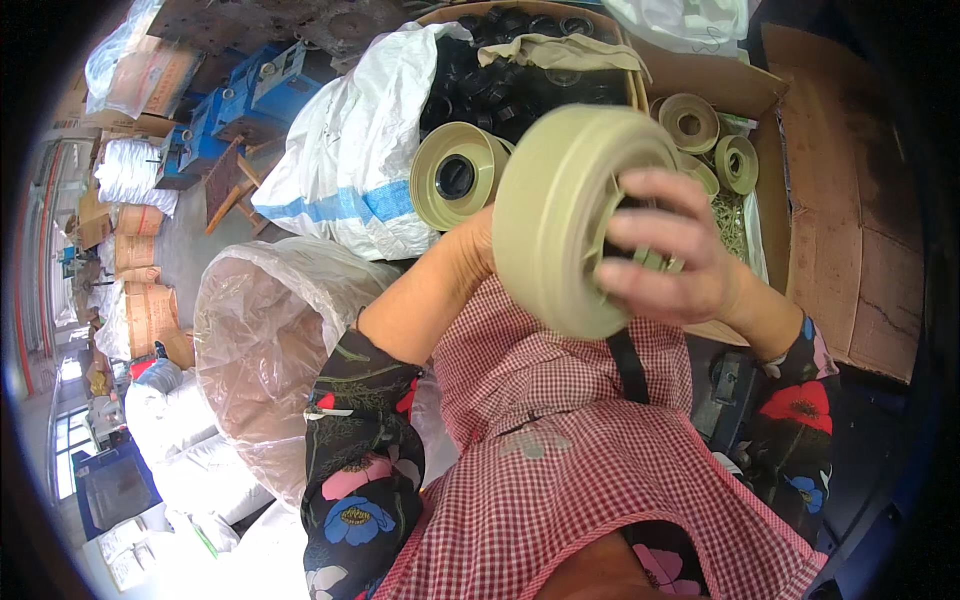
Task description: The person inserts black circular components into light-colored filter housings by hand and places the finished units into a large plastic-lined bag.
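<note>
right hand point(668, 250) grips beige wheel point(570, 215), fingers in hub | left hand hidden behind, grip unclear | black insert seemingly being seated | loose wheels point(715, 140) remain in box

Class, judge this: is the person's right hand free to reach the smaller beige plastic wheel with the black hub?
Probably not: the right hand grips the large beige plastic wheel, which blocks the smaller beige wheel.

Floor point(185, 240): grey, bare patch at left. On it: white sack point(345, 150), clear bag point(265, 340), wooden stool point(232, 185), cardboard box point(850, 200), possibly rolls point(135, 260) beyond.
</note>
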Action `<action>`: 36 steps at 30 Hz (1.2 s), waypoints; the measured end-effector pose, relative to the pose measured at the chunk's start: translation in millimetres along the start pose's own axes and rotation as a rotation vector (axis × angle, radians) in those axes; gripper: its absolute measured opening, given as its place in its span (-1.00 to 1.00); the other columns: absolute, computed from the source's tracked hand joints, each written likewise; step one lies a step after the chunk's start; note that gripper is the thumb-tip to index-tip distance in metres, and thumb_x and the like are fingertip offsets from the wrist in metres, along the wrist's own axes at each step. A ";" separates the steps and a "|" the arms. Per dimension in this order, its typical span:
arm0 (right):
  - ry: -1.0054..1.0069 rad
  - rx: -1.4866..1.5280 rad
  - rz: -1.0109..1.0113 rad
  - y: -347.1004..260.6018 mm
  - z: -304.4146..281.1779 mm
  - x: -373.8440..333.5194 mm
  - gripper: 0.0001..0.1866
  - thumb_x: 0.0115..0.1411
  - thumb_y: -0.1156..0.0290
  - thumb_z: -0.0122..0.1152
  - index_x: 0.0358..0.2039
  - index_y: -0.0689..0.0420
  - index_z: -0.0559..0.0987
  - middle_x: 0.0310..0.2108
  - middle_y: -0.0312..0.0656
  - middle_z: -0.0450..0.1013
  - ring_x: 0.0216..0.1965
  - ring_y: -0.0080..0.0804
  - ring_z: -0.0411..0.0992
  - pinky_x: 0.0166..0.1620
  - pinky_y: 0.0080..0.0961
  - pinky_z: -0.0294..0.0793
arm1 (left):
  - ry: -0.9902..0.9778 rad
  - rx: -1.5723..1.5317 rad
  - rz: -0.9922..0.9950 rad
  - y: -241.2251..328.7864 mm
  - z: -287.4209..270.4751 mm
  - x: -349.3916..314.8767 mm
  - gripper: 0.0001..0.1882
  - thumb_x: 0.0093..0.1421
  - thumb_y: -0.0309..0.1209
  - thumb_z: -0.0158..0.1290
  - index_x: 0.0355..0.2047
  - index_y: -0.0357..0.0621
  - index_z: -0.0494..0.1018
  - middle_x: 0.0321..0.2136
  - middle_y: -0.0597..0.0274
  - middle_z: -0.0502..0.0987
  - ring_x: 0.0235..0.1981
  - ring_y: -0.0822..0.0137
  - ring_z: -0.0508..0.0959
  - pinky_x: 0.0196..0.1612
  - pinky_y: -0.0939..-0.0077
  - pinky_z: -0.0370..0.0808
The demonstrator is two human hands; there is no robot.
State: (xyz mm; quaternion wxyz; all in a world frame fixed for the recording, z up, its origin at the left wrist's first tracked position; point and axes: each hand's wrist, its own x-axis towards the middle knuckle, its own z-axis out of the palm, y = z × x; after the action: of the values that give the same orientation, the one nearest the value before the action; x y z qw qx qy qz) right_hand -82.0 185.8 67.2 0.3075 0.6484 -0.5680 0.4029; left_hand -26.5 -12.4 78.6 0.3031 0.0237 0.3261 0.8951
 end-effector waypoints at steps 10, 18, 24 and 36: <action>0.318 0.523 0.998 -50.2 32.4 -33.7 -0.11 0.08 -0.13 0.12 0.19 0.32 0.14 0.19 0.05 0.10 0.22 -0.12 0.10 0.22 -0.28 0.06 | 0.356 1.148 0.322 -11.8 10.8 12.3 -0.38 -0.03 -0.35 0.24 0.01 -0.38 0.29 -0.19 0.10 0.46 -0.28 0.38 0.51 -0.21 0.56 0.48; 0.044 -0.033 0.166 -11.9 10.9 -29.1 -0.13 -0.13 -0.04 0.37 0.10 0.26 0.32 0.12 0.09 0.21 0.13 0.33 0.15 0.10 0.09 0.20 | 0.266 0.192 0.037 -14.7 12.9 -2.7 -0.47 0.12 -0.21 0.17 0.02 -0.21 0.33 -0.16 0.19 0.50 -0.22 0.39 0.55 -0.25 0.52 0.56; 0.152 0.165 0.498 -17.5 16.1 -13.9 0.02 -0.09 -0.28 0.23 0.15 0.31 0.23 0.15 0.06 0.17 0.19 0.13 0.11 0.18 -0.08 0.14 | 0.378 0.579 0.138 -3.6 12.5 6.1 -0.51 0.18 -0.24 0.10 0.01 -0.31 0.31 -0.30 0.16 0.54 -0.34 0.39 0.58 -0.31 0.53 0.58; 0.503 1.513 1.788 -1.1 52.9 -9.6 -0.61 0.35 0.13 -0.24 -0.13 0.17 0.42 -0.41 -0.25 0.40 -0.50 -0.56 0.37 -0.52 -0.64 0.36 | 0.446 1.535 0.158 2.4 -12.8 -2.7 -0.32 0.08 -0.14 0.11 0.03 -0.49 0.24 -0.32 -0.17 0.53 -0.31 0.00 0.58 -0.25 0.37 0.51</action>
State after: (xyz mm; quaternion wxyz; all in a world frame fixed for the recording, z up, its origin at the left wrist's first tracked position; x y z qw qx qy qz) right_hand -72.0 145.4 33.2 -0.4382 -0.0563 -0.3606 0.8215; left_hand -28.7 -22.6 70.4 0.0658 0.0692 0.9007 0.4238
